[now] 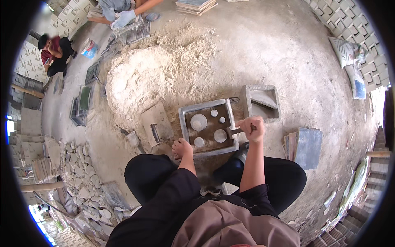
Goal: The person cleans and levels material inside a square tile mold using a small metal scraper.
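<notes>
On the floor before my knees sits a square grey metal mould (184,123). Inside it, brown material surrounds several pale round discs of different sizes, the largest disc (198,122) toward the left. My right hand (252,126) is wrapped round a dark flat bar (237,131) reaching the mould's right wall; whether they are joined, I cannot tell. My left hand (181,148) has curled fingers at the mould's near left corner, and anything in them is hidden. Left of the mould lies a dusty plate (159,116) with a handle (154,132).
A pale powder heap (135,74) rises beyond the plate. A grey box (247,103) stands right of the mould, near leaning boards (308,148). Rubble (82,177) lies left, sacks (354,76) far right. A gloved person (119,10) works at the top; another person (57,53) sits left.
</notes>
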